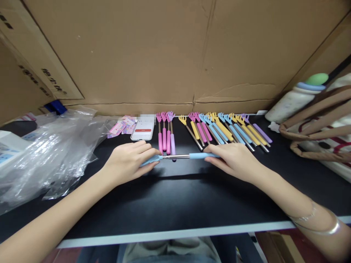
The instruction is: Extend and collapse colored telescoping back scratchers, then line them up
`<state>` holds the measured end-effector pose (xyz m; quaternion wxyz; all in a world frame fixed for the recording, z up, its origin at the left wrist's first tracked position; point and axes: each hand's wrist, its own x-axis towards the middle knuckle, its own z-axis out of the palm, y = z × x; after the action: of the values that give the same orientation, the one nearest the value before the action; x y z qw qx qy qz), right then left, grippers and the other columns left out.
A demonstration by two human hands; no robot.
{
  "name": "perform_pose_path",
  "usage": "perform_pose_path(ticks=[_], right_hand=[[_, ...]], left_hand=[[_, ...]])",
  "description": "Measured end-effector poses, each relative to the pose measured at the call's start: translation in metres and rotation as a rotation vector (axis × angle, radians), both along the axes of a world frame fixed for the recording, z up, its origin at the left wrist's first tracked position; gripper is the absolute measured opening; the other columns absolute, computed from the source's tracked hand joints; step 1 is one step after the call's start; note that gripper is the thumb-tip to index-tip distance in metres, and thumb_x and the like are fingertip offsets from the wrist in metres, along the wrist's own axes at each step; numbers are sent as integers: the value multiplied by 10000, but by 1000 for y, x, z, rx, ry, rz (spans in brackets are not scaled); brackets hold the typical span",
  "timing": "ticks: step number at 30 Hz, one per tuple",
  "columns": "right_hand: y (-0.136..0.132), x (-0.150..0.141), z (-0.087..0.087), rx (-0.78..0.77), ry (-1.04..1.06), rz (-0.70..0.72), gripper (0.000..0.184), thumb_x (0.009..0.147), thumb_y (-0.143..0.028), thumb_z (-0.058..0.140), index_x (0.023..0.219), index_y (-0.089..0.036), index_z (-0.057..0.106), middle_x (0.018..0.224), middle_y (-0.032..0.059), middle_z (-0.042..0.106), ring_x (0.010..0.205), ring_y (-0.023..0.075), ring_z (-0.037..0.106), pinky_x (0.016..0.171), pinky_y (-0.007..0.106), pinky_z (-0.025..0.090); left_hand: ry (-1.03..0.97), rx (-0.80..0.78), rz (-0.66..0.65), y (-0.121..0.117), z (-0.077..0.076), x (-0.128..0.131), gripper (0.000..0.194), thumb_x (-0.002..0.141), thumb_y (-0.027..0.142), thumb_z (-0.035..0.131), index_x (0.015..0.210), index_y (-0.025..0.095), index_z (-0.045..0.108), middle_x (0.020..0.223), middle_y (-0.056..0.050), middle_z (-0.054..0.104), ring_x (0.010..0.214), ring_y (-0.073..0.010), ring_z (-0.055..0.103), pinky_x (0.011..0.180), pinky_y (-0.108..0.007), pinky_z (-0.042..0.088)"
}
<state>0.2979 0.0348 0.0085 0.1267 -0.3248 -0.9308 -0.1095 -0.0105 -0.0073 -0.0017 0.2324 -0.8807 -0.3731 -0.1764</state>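
A light blue back scratcher (pixel 179 156) with a bare metal shaft in its middle is held level above the black table. My left hand (pixel 131 159) is closed around its claw end, and the claw itself is mostly hidden by the fingers. On the blue grip at the other end, my right hand (pixel 233 159) pinches with thumb and fingers. Just beyond my hands lie several pink and purple back scratchers (pixel 164 137) side by side. Right of them a longer row of yellow, pink, blue and purple back scratchers (pixel 223 131) lies slanted, claws toward the back.
Clear plastic bags (pixel 65 149) are heaped at the left, by a white box (pixel 11 146). A phone (pixel 143 128) and small printed cards (pixel 123 126) lie near the cardboard wall (pixel 137 54). A bottle (pixel 296 98) and a bag with brown straps (pixel 326 124) stand at the right.
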Motion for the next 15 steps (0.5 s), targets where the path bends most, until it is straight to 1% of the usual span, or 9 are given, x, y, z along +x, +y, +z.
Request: perform_pose_path(ticks=[15], right_hand=[[-1, -1, 0, -9, -57, -1, 329, 950, -413, 305, 884, -205, 552, 640, -1, 634, 579, 134, 595, 519, 240, 283]], left_hand=[[8, -7, -8, 1, -1, 1, 195, 890, 334, 460, 941, 214, 605, 744, 29, 624, 710, -127, 565, 572, -244, 361]])
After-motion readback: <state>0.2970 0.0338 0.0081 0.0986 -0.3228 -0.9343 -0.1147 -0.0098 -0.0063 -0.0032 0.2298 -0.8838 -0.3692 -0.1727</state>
